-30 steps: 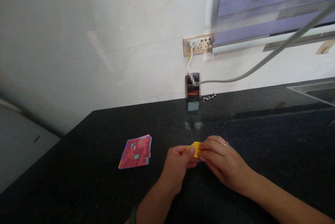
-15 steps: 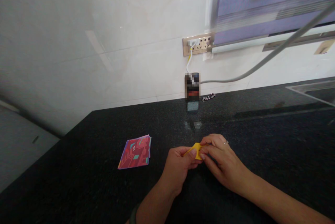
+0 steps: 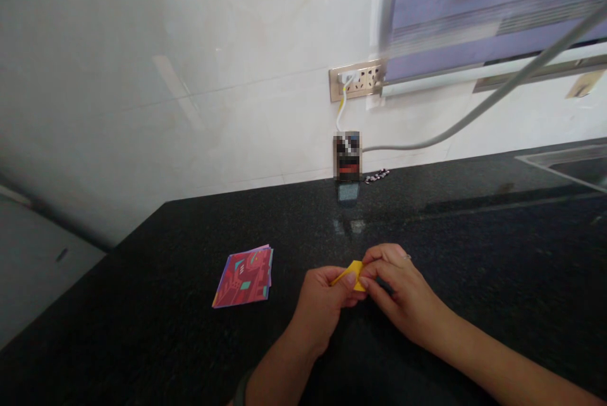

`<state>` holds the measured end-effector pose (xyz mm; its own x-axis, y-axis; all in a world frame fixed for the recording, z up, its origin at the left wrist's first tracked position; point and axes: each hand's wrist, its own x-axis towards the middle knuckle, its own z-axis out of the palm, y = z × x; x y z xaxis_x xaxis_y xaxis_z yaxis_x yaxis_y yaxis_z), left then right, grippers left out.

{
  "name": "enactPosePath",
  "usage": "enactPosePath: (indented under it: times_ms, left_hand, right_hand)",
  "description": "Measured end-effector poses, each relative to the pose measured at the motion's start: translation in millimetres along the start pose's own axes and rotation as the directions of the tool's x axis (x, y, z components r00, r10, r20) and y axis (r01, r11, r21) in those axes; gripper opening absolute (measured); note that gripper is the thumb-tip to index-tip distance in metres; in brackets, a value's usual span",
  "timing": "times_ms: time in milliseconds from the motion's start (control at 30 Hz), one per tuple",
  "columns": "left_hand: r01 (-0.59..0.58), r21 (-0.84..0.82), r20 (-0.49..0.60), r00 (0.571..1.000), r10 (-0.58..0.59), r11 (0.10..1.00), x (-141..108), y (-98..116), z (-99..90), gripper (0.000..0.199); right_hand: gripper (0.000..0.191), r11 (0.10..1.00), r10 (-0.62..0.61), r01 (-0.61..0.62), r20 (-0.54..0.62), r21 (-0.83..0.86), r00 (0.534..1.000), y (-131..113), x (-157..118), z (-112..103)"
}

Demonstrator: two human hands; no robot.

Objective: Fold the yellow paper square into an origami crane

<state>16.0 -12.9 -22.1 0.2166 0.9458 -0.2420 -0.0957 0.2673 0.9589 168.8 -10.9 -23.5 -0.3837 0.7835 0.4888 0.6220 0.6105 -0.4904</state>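
Note:
Between my two hands is a small folded piece of yellow paper (image 3: 353, 272), held just above the dark countertop. My left hand (image 3: 327, 292) pinches its left side, the thumb lying on top and the fingers beneath. On the paper's right edge, my right hand (image 3: 393, 282) grips with thumb and fingertips; a ring shows on one finger. The fingers cover much of the paper, so its full shape is hidden. To the left of my hands lies a stack of colourful paper sheets (image 3: 244, 276), the top one printed in red with teal shapes.
The black speckled countertop (image 3: 156, 330) meets a pale tiled wall (image 3: 237, 128). A small blurred-out object (image 3: 348, 156) stands against it, beside a beaded strand (image 3: 377, 176). Above are a socket panel (image 3: 358, 80) with a white plug and a grey hose (image 3: 427, 142). A sink edge (image 3: 545, 162) is at right.
The fingertips of my right hand have shifted slightly along the yellow paper's edge. Both hands keep their hold, and the stack of sheets stays put.

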Motion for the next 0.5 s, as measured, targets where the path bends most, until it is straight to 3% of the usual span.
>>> enactPosePath:
  times_ms: [200, 300, 400, 500]
  left_hand:
    - [-0.002, 0.007, -0.012, 1.0, 0.002, 1.0, 0, 1, 0.8, 0.03]
    - [-0.013, -0.014, -0.009, 1.0, 0.013, 1.0, 0, 1, 0.2, 0.031]
    - [-0.045, -0.051, 0.007, 0.999, 0.045, 0.998, 0, 1, -0.3, 0.032]
    - [-0.048, -0.062, 0.011, 0.999, 0.048, 0.997, 0, 3, -0.3, 0.032]
  right_hand:
    - [0.007, 0.996, 0.038, -0.035, -0.037, 0.083, 0.999, 6, 0, 3]
    - [0.018, 0.957, 0.192, -0.172, -0.064, 0.235, 0.979, 11, -1, 8]
    - [0.03, 0.768, 0.36, -0.344, 0.08, 0.541, 0.93, 13, -1, 13]
    - [0.03, 0.567, 0.385, -0.394, 0.19, 0.724, 0.903, 10, 0, 15]
